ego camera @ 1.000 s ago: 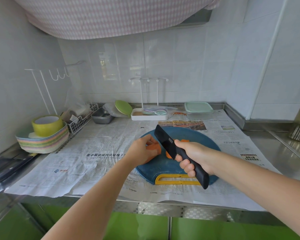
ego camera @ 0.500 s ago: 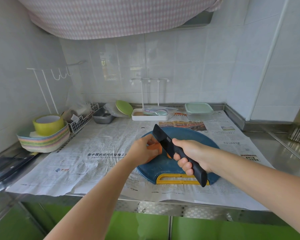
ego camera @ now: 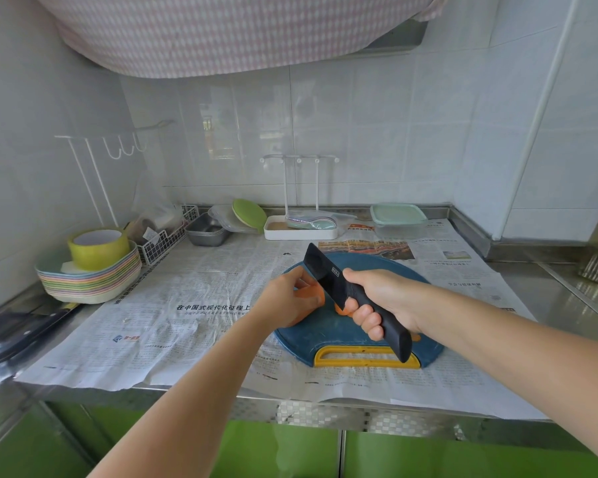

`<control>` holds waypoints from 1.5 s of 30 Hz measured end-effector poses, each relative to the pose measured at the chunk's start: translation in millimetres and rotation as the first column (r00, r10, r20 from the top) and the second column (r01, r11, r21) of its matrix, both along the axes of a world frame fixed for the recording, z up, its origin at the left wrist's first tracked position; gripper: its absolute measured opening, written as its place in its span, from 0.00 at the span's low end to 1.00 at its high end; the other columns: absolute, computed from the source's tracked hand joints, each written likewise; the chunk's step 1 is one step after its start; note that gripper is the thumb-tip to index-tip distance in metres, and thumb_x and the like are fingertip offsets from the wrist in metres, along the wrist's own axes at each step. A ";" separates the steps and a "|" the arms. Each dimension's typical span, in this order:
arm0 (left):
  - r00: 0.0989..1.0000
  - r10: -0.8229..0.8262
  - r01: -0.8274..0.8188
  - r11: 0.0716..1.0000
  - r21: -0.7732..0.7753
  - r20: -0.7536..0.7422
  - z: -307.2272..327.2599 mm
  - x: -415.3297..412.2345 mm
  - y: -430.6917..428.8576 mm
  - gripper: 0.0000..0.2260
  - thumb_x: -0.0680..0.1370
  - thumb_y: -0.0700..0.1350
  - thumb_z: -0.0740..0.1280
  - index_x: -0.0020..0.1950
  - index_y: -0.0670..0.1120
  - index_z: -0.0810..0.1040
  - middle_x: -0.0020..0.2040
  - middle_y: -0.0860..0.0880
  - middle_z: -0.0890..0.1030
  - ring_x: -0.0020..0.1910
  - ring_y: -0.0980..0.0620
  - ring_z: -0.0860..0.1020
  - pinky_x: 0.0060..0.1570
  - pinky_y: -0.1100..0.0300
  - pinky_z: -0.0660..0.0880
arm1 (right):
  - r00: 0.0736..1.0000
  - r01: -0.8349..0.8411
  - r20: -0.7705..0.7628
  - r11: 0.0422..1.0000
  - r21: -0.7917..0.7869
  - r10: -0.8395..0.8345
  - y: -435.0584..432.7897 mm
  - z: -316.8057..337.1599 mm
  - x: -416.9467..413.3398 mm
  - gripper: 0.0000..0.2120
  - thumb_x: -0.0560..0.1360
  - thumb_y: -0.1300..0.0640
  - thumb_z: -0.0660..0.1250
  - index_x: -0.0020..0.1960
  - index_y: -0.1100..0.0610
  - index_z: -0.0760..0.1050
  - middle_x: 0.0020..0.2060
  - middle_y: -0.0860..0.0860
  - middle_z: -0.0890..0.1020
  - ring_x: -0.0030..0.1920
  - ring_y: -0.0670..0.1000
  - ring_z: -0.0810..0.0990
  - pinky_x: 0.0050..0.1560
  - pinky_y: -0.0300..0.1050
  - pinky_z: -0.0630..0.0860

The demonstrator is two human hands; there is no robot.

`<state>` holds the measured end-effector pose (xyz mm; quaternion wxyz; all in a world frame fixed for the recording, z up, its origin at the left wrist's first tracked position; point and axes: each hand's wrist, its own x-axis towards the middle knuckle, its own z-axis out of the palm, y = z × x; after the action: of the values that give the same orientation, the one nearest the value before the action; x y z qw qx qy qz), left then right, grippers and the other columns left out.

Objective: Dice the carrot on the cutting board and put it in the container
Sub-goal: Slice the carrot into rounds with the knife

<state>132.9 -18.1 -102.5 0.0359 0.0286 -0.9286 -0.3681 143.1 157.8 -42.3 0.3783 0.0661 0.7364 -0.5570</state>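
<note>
Newspaper-covered tabletop (ego camera: 194,305), blue cutting board (ego camera: 325,336). We log the knife (ego camera: 325,274) edged left within 1 s: blade now meets the carrot (ego camera: 313,294), pinned on the board by the left hand (ego camera: 287,298), fingers curled; right hand (ego camera: 377,298) grips the handle. Another cut looks imminent; lidded container (ego camera: 397,219) waits behind

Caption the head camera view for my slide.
Left hand holds an orange carrot on a round blue cutting board while the right hand grips a black knife.

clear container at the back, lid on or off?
On. The mint-green lid sits flat over the clear plastic container, covering its whole rim.
</note>
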 end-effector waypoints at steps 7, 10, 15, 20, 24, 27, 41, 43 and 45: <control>1.000 0.009 -0.009 1.000 -0.018 0.000 -1.0 -1.8 0.4 0.09 0.74 0.50 0.69 0.51 0.53 0.72 0.55 0.51 0.77 0.52 0.50 0.75 0.52 0.57 0.73 | 1.000 0.029 -0.002 1.000 0.003 -0.029 -1.9 -1.6 5.4 0.26 0.81 0.37 0.53 0.35 0.57 0.67 0.21 0.49 0.67 0.17 0.46 0.63 0.18 0.34 0.62; 1.000 0.005 -0.005 0.999 -0.037 -0.011 -0.2 -1.6 1.2 0.09 0.74 0.50 0.69 0.51 0.53 0.72 0.53 0.51 0.77 0.50 0.50 0.75 0.51 0.58 0.72 | 0.999 0.039 0.010 0.999 0.002 -0.039 -3.3 -2.3 6.8 0.26 0.81 0.37 0.53 0.36 0.57 0.67 0.20 0.49 0.67 0.17 0.46 0.63 0.19 0.34 0.62; 1.000 -0.002 0.001 0.999 -0.043 -0.024 0.7 -1.1 1.6 0.08 0.74 0.49 0.69 0.50 0.51 0.73 0.50 0.52 0.76 0.48 0.51 0.74 0.48 0.58 0.72 | 0.999 0.040 0.022 0.999 0.021 -0.040 -7.5 -2.8 8.4 0.26 0.81 0.37 0.53 0.36 0.57 0.67 0.20 0.50 0.67 0.16 0.47 0.63 0.19 0.34 0.63; 1.000 0.000 -0.001 0.999 -0.044 -0.015 0.5 -4.1 1.9 0.07 0.74 0.49 0.68 0.48 0.53 0.72 0.50 0.52 0.76 0.48 0.50 0.74 0.46 0.58 0.72 | 0.999 0.038 0.015 0.998 0.041 -0.039 -12.6 -3.9 8.5 0.26 0.81 0.38 0.53 0.36 0.57 0.66 0.19 0.50 0.67 0.16 0.47 0.63 0.19 0.33 0.63; 0.999 0.000 -0.002 0.999 -0.051 -0.041 -0.4 -3.7 1.7 0.07 0.74 0.48 0.68 0.49 0.49 0.73 0.48 0.52 0.76 0.46 0.51 0.73 0.42 0.61 0.69 | 0.999 0.037 0.002 0.997 0.069 -0.038 -15.7 -5.7 6.9 0.25 0.81 0.37 0.53 0.36 0.57 0.66 0.20 0.50 0.67 0.17 0.47 0.63 0.20 0.33 0.63; 0.998 -0.001 -0.002 0.999 -0.052 -0.056 -0.3 -3.5 2.6 0.08 0.74 0.47 0.67 0.51 0.46 0.74 0.49 0.51 0.77 0.45 0.51 0.73 0.41 0.60 0.70 | 0.999 0.043 0.005 0.996 0.076 -0.043 -18.5 -9.2 6.0 0.25 0.81 0.37 0.53 0.37 0.57 0.66 0.19 0.50 0.67 0.16 0.47 0.63 0.20 0.33 0.63; 0.999 -0.032 0.032 0.999 -0.005 -0.044 -1.6 -7.8 -2.1 0.08 0.75 0.47 0.67 0.52 0.47 0.74 0.51 0.48 0.79 0.48 0.49 0.75 0.41 0.61 0.70 | 0.998 0.062 0.008 0.995 0.082 -0.063 -28.0 -19.7 -1.9 0.26 0.81 0.38 0.53 0.35 0.57 0.66 0.20 0.50 0.67 0.17 0.48 0.64 0.20 0.33 0.64; 0.999 -0.029 0.029 1.000 0.002 -0.038 -1.9 -8.8 -3.0 0.08 0.75 0.48 0.67 0.52 0.47 0.74 0.51 0.48 0.79 0.49 0.48 0.75 0.43 0.60 0.71 | 0.998 0.062 0.013 0.995 0.083 -0.063 -29.9 -21.9 -3.2 0.26 0.81 0.38 0.54 0.35 0.57 0.66 0.20 0.51 0.67 0.17 0.48 0.64 0.21 0.33 0.64; 0.999 -0.033 0.033 0.999 -0.004 -0.041 -2.8 -10.0 -3.4 0.08 0.75 0.48 0.67 0.52 0.47 0.74 0.52 0.48 0.79 0.48 0.48 0.75 0.41 0.61 0.70 | 0.998 0.068 0.014 0.994 0.086 -0.069 -30.8 -23.9 -4.9 0.26 0.81 0.38 0.54 0.35 0.57 0.67 0.20 0.51 0.67 0.17 0.48 0.64 0.21 0.33 0.64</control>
<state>122.9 -21.5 -105.3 0.0491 0.0055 -0.9286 -0.3677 138.3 126.9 -66.2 0.3621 0.1121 0.7537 -0.5369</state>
